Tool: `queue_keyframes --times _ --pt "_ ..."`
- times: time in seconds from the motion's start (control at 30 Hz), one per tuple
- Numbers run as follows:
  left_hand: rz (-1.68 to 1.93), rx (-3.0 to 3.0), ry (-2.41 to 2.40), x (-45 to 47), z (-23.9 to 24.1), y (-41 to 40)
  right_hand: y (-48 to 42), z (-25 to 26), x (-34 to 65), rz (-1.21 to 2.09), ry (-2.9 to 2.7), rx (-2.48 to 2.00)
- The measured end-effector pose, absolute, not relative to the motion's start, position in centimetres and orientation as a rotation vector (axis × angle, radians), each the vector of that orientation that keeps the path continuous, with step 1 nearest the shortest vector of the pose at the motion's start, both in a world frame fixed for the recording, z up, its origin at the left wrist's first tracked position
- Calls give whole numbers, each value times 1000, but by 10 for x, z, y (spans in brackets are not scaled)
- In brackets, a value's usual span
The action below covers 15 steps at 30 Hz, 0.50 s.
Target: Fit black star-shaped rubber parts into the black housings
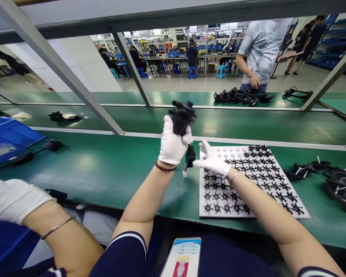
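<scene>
Gripping a black plastic assembly in the white-gloved left hand, with fingers and thumb wrapped around its lower part, lifted above the green counter; too blurred for finer detail. Around the left wrist, a dark braided bracelet. Just below the grip, a small black block, with a white connector hanging beside it. Just right of the block, the white-gloved right hand, fingers spread and extended; impossible to tell whether touching the block. At that wrist, a metal bangle.

Beneath the right hand and forearm, flat on the counter, a white tray with rows of black fan impellers and bare round holes near its far left side. Right of the tray, black housings with white sticks.

Well to the left, a co-worker's gloved hand, near a blue bin and a black corded part. Past a white-edged divider, another black part. Farther off, a cluster of black frames before a standing person in a mottled shirt. In the background, seated workers and blue stools.
</scene>
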<state>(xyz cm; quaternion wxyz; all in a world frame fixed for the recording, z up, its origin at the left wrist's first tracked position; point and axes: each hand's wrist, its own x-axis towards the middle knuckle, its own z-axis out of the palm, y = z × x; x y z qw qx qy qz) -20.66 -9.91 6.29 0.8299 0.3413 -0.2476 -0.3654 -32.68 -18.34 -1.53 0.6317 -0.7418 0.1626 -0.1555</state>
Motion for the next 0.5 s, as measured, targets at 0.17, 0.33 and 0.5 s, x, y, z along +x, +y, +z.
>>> queue_keyframes --times 0.17,0.33,0.5 --pt "-551 735 -684 -212 130 -145 -198 -7 -305 -313 364 -1890" --pt "-286 864 -855 -161 126 -225 -309 28 -334 -390 666 -2146" --pt "-312 1281 -972 -131 45 -306 -440 38 -365 -239 1119 -2522"
